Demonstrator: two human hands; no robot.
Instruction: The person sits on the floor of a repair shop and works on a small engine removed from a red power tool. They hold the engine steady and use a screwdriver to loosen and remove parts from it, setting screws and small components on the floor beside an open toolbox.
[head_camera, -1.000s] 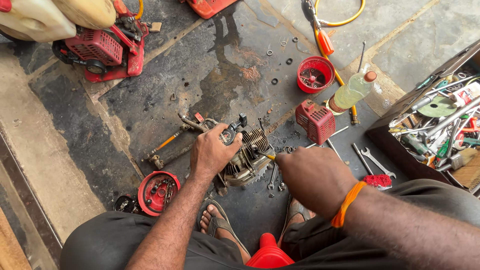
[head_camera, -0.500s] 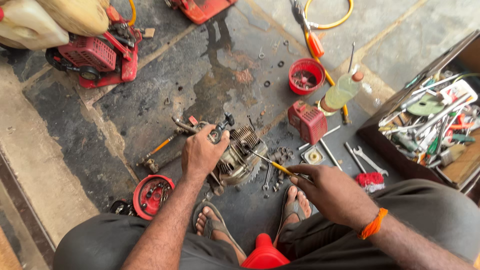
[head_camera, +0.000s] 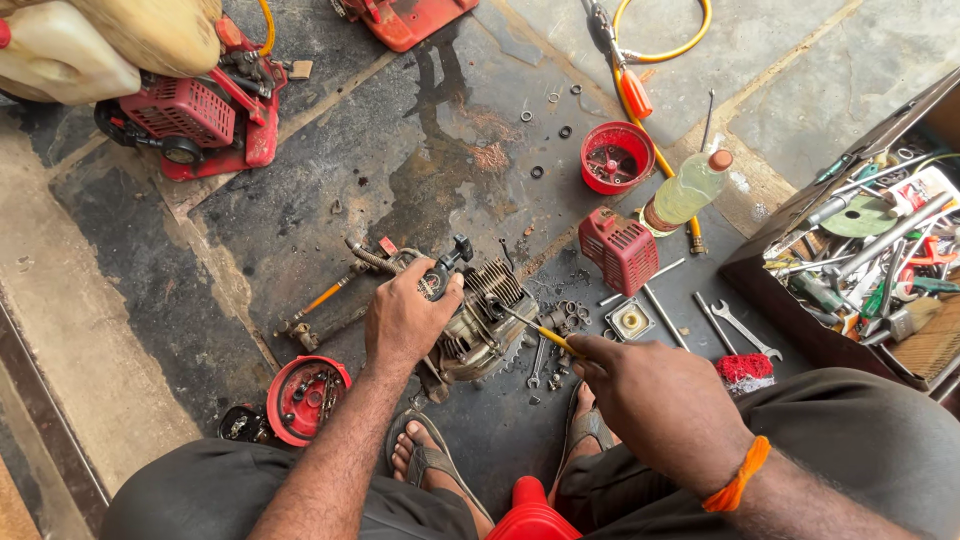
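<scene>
floor (head_camera: 300, 210): dark oil-stained stone slabs | pale concrete beside | even daylight

Toolbox (head_camera: 790, 265) cut off at edge

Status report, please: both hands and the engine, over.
Left hand grips small engine. Right hand holds screwdriver, tip at engine. Loose washers beside it.

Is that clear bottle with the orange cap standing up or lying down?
Lying down. The bottle rests on its side on the floor, orange cap pointing toward the toolbox, yellowish liquid inside.
</scene>
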